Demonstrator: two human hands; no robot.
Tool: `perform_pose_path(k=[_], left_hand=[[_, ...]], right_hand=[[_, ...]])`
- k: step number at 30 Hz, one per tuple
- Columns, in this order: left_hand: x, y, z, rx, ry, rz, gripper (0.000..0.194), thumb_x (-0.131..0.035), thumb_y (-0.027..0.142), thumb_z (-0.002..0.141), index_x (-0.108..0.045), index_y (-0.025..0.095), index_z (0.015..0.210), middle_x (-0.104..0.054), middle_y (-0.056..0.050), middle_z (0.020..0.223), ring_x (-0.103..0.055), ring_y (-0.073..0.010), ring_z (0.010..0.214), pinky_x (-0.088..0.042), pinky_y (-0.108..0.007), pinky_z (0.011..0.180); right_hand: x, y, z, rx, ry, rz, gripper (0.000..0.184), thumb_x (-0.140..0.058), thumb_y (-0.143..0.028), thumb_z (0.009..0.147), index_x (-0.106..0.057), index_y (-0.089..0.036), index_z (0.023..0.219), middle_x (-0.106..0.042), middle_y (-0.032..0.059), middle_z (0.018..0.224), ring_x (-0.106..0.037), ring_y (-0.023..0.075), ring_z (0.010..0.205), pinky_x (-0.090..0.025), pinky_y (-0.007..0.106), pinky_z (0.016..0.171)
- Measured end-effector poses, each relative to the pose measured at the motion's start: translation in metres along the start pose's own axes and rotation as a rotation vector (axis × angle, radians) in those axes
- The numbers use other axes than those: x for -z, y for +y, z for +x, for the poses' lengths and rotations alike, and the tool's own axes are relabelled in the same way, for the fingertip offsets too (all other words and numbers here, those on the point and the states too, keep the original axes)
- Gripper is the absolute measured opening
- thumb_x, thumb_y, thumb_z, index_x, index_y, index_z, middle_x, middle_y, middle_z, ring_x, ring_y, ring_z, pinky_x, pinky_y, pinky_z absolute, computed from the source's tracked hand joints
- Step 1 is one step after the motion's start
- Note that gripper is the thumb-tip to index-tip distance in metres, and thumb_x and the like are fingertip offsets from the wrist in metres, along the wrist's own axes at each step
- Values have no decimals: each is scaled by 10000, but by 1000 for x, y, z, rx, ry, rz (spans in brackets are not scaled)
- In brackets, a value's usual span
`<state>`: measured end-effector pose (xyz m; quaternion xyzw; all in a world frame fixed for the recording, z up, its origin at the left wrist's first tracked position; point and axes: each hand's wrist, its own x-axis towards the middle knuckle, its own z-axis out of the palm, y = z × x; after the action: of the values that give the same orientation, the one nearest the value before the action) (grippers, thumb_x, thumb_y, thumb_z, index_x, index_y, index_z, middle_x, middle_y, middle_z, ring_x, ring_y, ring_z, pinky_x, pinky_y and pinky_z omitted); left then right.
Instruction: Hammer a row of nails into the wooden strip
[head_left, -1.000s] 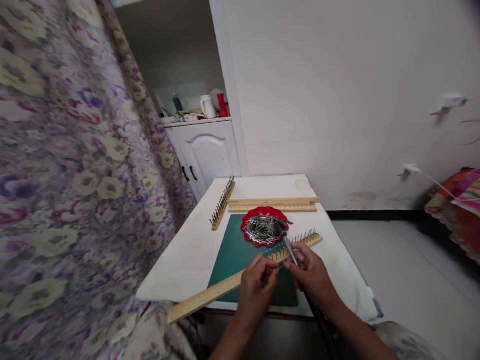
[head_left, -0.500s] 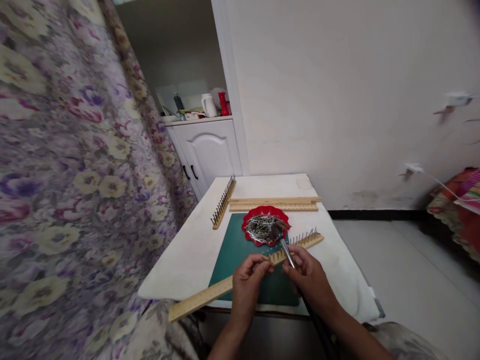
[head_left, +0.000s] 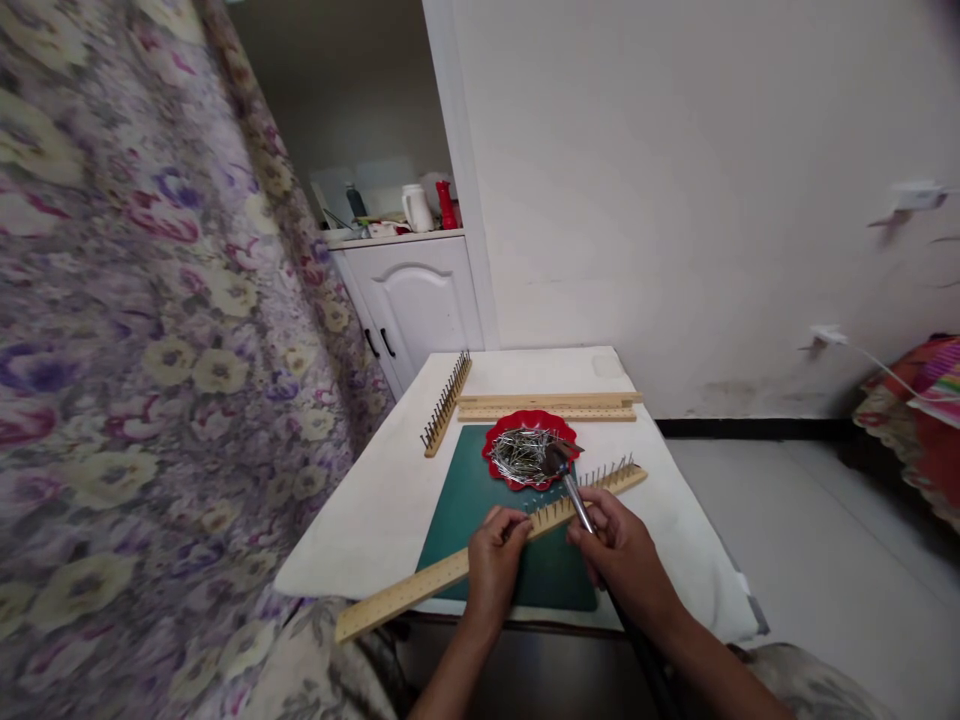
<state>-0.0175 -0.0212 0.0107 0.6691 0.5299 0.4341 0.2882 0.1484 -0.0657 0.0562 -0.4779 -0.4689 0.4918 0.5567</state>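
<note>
In my right hand is a hammer, gripped around its shaft, its dark head raised over the near right edge of a red dish of nails. A pale wooden strip lies slantwise across the green mat. Several upright nails stand along its right half, while its left part shows only small holes. My left hand is closed at the strip, thumb and forefinger pinched around a nail at the left end of the row; the fingers mostly hide it.
The red scalloped dish sits at the mat's far edge. Behind it lie more wooden strips. A strip full of nails rests at the left of the white-covered table. A floral curtain hangs close on the left.
My left hand's fingertips have shifted slightly left along the strip, and more of the nails beside them show. The hammer stays in my right hand, nearly in place.
</note>
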Motion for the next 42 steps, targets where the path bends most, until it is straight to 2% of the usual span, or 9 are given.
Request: perform_pose_path(k=[22,30,36,42], left_hand=[[-4,-3,4,-13,-14,122,193,-508,288,804,-642,177,721,-589,-5,731,-557,-142,668,-379,-232,611],[-5,-6,4,-20,-1,144,171,-524,273,791,-628,177,695,-571,10,692,-538,-128,638,-353,-219,599],[-8,-13,3,-34,22,153,197,-518,269,795,-558,169,630,-482,34,629,-478,-109,589,-309,-205,560],[-10,-16,3,-21,17,145,210,-534,289,790,-559,170,618,-481,34,630,-476,-105,579,-298,-206,549]], right_hand=[[0,-7,-4,-16,-36,5,316,-598,-217,735,-541,-204,1045,-577,-50,661,-419,71,392,-368,168,334],[0,-9,-17,-89,-205,-30,275,-534,-186,771,-566,-208,1043,-612,-53,638,-421,48,317,-298,146,303],[-3,-12,-21,-97,-236,-128,315,-520,-165,751,-600,-221,1050,-626,-46,629,-428,63,309,-346,164,298],[-2,-16,-22,-84,-250,-131,320,-503,-136,760,-596,-228,1053,-617,-42,638,-451,70,345,-346,153,308]])
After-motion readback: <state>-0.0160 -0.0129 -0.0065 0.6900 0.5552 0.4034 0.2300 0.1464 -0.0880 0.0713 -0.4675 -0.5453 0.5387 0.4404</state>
